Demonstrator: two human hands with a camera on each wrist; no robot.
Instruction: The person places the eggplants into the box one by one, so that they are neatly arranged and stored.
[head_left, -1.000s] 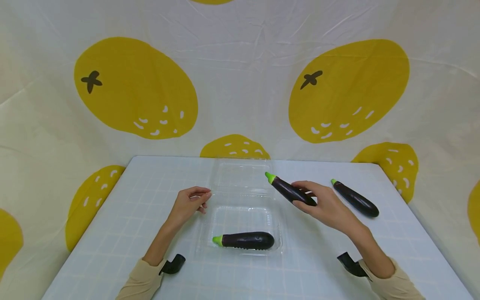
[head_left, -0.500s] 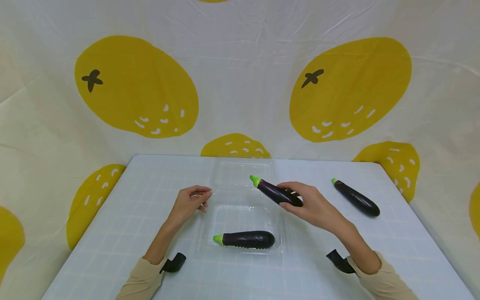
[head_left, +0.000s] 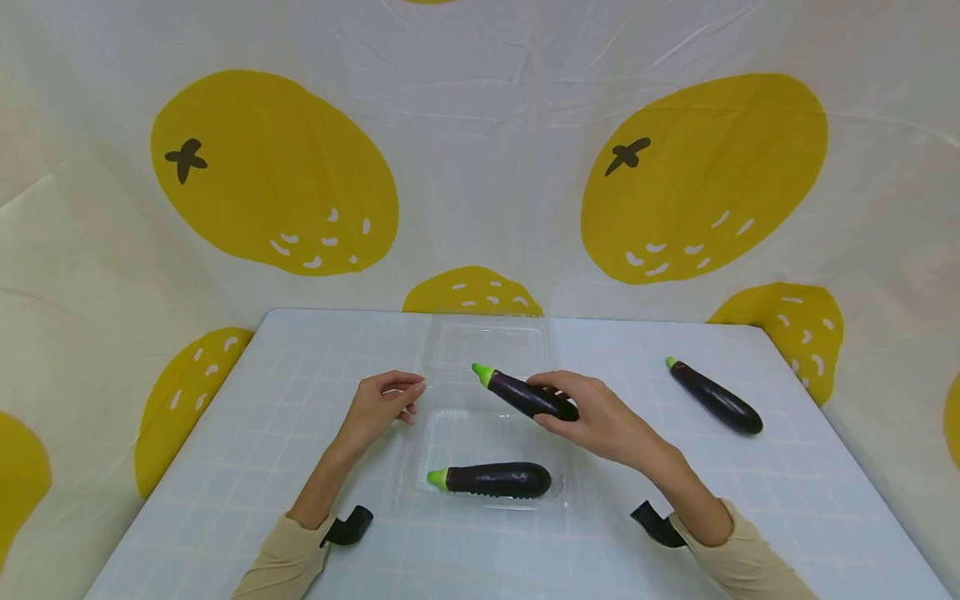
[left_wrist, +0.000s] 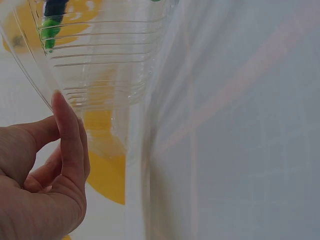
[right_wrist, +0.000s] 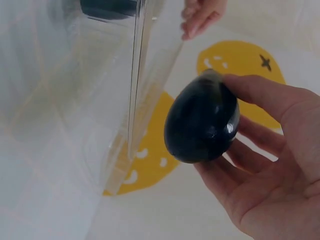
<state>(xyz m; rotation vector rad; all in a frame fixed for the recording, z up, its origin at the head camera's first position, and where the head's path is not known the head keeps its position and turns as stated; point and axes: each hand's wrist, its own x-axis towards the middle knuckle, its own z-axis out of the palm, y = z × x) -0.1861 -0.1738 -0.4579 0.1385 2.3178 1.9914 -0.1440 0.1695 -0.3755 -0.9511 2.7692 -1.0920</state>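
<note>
Head view: gripping a dark eggplant (head_left: 528,396) with the right hand (head_left: 600,417), raised over a clear plastic container (head_left: 480,433).
Pinching it between thumb and fingers, green stem pointing left. With the left hand (head_left: 381,406), bending the fingers loosely at the container's left edge; hard to tell whether pinching the rim or only touching it. With a second eggplant (head_left: 495,481) lying in the container's near half, and a third eggplant (head_left: 716,400) on the table (head_left: 315,350) at right.

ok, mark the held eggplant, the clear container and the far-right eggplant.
Held eggplant (head_left: 525,395), head view: middle of its dark body.
Clear container (head_left: 483,437), head view: bare floor of near half.
Far-right eggplant (head_left: 715,397), head view: mid-body.
</note>
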